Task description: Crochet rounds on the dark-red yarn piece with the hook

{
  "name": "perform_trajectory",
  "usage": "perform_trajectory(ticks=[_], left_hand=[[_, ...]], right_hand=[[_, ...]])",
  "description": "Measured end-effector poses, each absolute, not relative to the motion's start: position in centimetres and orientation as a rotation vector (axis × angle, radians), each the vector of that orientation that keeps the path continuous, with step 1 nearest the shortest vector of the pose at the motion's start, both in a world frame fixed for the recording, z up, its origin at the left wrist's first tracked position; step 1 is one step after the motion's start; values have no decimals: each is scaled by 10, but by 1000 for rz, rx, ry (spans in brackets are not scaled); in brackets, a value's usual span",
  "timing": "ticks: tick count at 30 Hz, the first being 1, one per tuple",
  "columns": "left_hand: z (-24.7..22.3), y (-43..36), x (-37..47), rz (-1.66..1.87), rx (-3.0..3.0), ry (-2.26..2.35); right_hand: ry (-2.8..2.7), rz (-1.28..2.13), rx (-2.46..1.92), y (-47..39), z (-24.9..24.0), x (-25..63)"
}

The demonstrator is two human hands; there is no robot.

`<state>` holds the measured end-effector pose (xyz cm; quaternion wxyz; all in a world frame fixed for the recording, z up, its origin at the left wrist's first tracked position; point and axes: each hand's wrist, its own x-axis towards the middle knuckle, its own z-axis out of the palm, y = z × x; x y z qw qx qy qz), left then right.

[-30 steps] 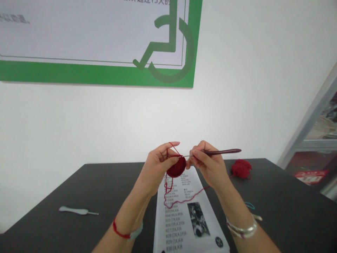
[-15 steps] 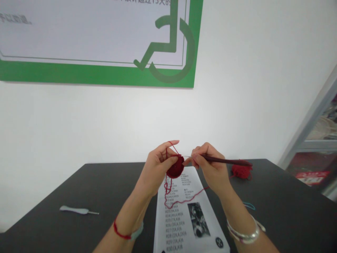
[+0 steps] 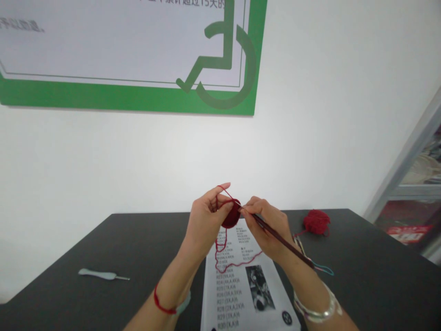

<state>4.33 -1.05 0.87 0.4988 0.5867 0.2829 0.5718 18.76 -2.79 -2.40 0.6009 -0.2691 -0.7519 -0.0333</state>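
Observation:
A dark red crocheted round piece (image 3: 231,217) is pinched between the thumb and fingers of my left hand (image 3: 206,218). Red yarn (image 3: 237,265) runs over the raised left index finger, and a loose length hangs down and trails across the printed sheet. My right hand (image 3: 270,225) grips a crochet hook (image 3: 282,240) with a dark reddish-brown handle, which slants down to the right. The metal tip meets the upper right edge of the piece; its exact place in the stitches is too small to tell.
A printed pattern sheet (image 3: 230,294) lies under the hands on the black table (image 3: 148,243). To the left is a grey-handled hook (image 3: 103,275). A red yarn ball (image 3: 316,222) sits at the back right, near a blue cord loop (image 3: 325,269). Shelves stand far right.
My right hand has moved left, towards the piece. The hook's handle has swung from nearly level to sloping down right. The round piece has tilted and risen slightly.

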Motion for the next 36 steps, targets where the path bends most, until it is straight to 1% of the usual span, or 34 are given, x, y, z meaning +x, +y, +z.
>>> perform_trajectory(ticks=[4, 8, 10, 12, 15, 17, 20, 25, 27, 31, 36], left_hand=[[10, -9, 41, 1334, 1383, 685], [8, 2, 33, 1109, 1395, 592], [5, 9, 31, 1007, 1352, 545], [2, 14, 31, 944, 1265, 511], [-1, 15, 35, 985, 1214, 519], [-1, 13, 38, 1106, 1267, 557], [2, 9, 40, 1282, 1390, 618], [5, 2, 37, 1415, 1650, 761], [6, 0, 36, 1450, 1772, 816], [9, -2, 36, 1475, 1931, 864], [11, -2, 38, 1456, 1886, 754]], right_hand=[[-1804, -202, -485, -17, -27, 189], [-1850, -218, -381, -4, -32, 191], [-1862, -320, -341, 1, -35, 191], [-1863, -510, -317, 5, -40, 191], [-1828, -753, -377, 8, -44, 188], [-1823, -761, -461, 8, -43, 186], [-1857, -660, -492, 1, -36, 183], [-1838, -536, -442, -16, -26, 180], [-1726, -339, -505, -21, -26, 179], [-1486, 162, -603, -22, -30, 182], [-1284, 722, -461, -18, -22, 190]])
